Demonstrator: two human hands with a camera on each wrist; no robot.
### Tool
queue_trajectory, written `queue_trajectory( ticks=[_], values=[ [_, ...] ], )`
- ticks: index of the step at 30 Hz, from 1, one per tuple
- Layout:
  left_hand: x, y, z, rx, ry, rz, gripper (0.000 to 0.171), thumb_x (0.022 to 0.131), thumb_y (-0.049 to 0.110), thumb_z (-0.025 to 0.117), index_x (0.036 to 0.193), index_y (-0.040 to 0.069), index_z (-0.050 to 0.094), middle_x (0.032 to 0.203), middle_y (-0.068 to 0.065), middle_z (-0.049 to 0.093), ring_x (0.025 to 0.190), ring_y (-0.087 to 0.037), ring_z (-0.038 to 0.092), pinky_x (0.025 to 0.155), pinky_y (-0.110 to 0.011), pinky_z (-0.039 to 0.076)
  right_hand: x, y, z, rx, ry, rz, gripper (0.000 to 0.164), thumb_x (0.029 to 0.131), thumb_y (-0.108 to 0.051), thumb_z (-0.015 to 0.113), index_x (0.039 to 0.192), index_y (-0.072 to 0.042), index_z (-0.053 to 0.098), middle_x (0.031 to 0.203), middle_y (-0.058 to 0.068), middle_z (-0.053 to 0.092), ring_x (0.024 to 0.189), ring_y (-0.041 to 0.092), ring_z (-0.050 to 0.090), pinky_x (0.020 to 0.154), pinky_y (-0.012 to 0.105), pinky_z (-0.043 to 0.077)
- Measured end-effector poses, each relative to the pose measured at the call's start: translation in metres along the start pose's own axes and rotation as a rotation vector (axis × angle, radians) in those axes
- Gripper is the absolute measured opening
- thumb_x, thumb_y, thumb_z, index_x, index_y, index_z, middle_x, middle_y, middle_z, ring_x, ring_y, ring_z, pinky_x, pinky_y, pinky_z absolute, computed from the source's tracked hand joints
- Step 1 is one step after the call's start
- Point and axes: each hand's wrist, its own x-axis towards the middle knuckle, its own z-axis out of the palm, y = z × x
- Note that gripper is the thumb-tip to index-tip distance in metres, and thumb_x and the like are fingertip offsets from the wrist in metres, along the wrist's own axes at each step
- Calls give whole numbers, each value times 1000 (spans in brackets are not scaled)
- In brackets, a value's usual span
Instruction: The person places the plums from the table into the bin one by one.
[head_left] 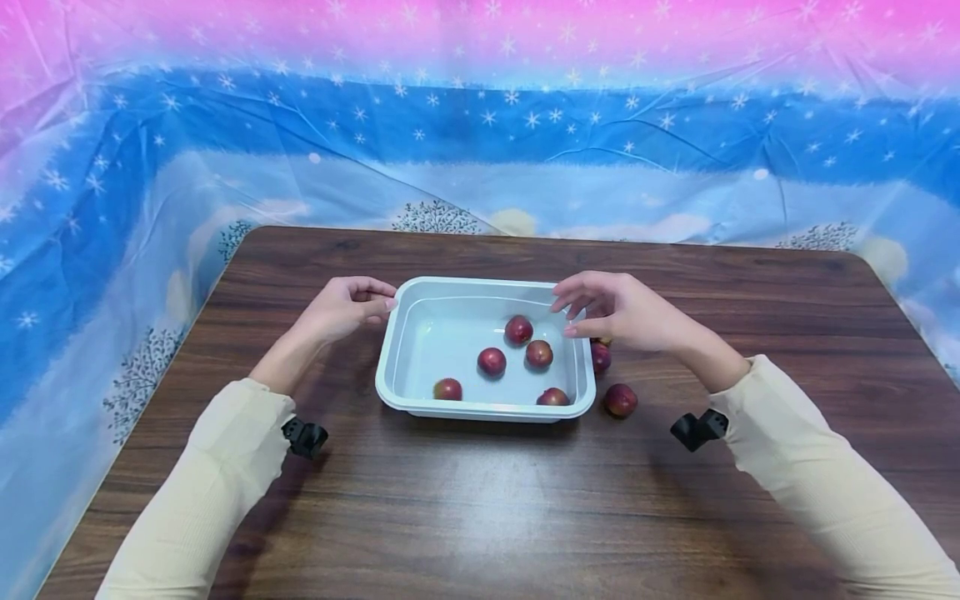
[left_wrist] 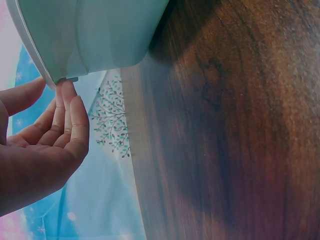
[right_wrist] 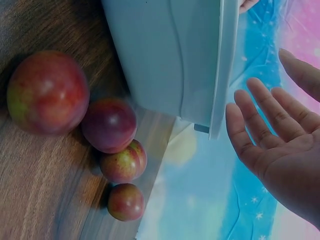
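A white plastic tub (head_left: 420,407) stands on the table with several red plums inside, one of them a plum (head_left: 492,362) near its middle. At the tub's far left corner my left hand (head_left: 352,307) pinches the rim, thumb above and fingertips beneath, as the left wrist view shows. Over the right rim hovers my right hand (head_left: 618,312), its fingers loosely spread and holding nothing. In the right wrist view that hand (right_wrist: 282,135) is apart from the tub wall (right_wrist: 155,60). Below it, a row of plums lies outside the tub, the nearest a large-looking plum (right_wrist: 48,92).
The dark wooden table (head_left: 480,517) carries the tub and the loose plums, including a plum (head_left: 621,401) by the tub's near right corner. Behind the table hangs a snowflake-patterned cloth (head_left: 480,125). Black wrist cameras sit at both cuffs, such as the right camera (head_left: 699,429).
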Motion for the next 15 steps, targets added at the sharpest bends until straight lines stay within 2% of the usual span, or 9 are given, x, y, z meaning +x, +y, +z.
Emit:
queue_trajectory(
  ticks=[7, 15],
  values=[
    [1, 0, 1, -4, 3, -5, 35, 92, 11, 54, 121, -8, 51, 109, -21, 57, 87, -16, 59, 88, -44, 48, -3, -1, -4, -24, 24, 36, 42, 82, -13, 69, 120, -3, 54, 108, 10, 62, 97, 22, 58, 72, 35, 51],
    [-1, 1, 0, 6, 5, -13, 35, 92, 12, 55, 121, -7, 51, 109, -20, 57, 89, -18, 59, 88, -43, 48, -9, -1, -11, -46, 44, 90, 42, 83, -15, 69, 121, -5, 54, 107, 11, 62, 93, 18, 58, 70, 34, 50]
  ],
)
